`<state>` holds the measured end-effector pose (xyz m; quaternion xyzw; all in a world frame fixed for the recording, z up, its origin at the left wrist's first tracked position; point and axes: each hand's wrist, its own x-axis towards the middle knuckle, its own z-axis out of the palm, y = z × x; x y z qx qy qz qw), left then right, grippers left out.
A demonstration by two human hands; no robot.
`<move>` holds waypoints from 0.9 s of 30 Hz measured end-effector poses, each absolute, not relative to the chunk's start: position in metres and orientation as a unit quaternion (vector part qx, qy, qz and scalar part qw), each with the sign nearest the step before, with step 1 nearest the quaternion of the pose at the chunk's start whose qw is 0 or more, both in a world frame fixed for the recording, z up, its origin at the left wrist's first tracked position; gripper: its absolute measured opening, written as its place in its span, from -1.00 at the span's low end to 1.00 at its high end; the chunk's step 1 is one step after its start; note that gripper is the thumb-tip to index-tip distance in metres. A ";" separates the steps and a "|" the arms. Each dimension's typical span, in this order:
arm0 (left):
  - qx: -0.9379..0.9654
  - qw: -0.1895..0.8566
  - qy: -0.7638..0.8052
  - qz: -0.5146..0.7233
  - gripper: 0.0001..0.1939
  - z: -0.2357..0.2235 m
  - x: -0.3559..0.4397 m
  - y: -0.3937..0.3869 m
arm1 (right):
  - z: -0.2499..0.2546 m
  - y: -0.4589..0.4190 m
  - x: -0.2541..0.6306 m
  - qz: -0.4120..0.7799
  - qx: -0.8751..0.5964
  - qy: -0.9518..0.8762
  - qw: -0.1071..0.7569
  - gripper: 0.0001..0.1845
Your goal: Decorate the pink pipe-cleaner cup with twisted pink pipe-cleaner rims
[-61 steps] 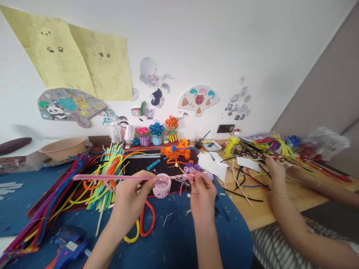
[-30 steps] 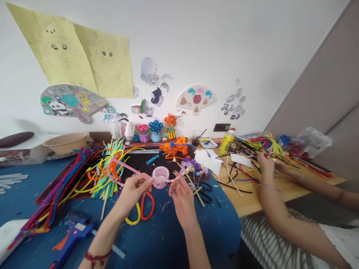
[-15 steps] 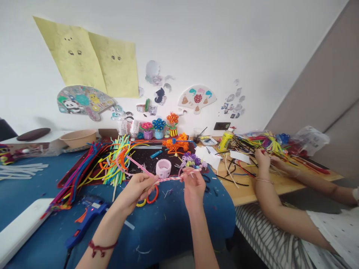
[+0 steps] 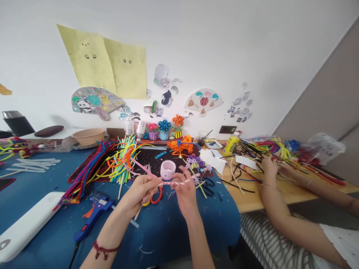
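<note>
My left hand [image 4: 143, 192] is closed in a pinch on a twisted pink-and-white pipe cleaner strand [image 4: 166, 183]. From that pinch, a plain pink length runs up and left, curling at its far end. My right hand [image 4: 185, 192] touches the twisted part with thumb and fingertips, its other fingers raised; the free end sticks out to the right. Just beyond the strand stands a small pale pink fuzzy cup [image 4: 168, 170]. Scissors [image 4: 157, 196] with red and yellow handles lie partly hidden behind my left hand.
A blue glue gun [image 4: 94, 216] and a white case [image 4: 33, 224] lie left. Pipe cleaner bundles [image 4: 123, 160] cover the dark mat. Purple flowers [image 4: 198, 163] sit right of the cup, potted flowers [image 4: 164, 130] by the wall. A co-worker's hands [image 4: 270, 168] work at the wooden table [image 4: 244, 198].
My right hand has slid left along the strand, nearer my left hand, and its fingers have loosened and lifted. The camera view has shifted a little to the left.
</note>
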<state>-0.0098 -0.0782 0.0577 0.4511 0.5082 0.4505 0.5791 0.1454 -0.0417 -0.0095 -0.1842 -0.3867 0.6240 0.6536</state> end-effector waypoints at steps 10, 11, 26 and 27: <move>0.419 0.623 0.489 0.445 -0.50 0.056 -0.021 -0.052 | -0.004 -0.006 0.134 0.524 -0.184 -0.513 0.655 -0.84; 0.416 0.622 0.488 0.450 -0.51 0.056 -0.022 -0.049 | -0.003 -0.002 0.132 0.515 -0.191 -0.513 0.660 -0.86; 0.413 0.575 0.516 0.482 -0.47 0.066 -0.023 -0.026 | -0.009 0.022 0.122 0.393 -0.301 -0.448 0.744 -0.93; 0.412 0.572 0.521 0.482 -0.47 0.065 -0.022 -0.025 | -0.010 0.024 0.121 0.389 -0.308 -0.437 0.750 -0.92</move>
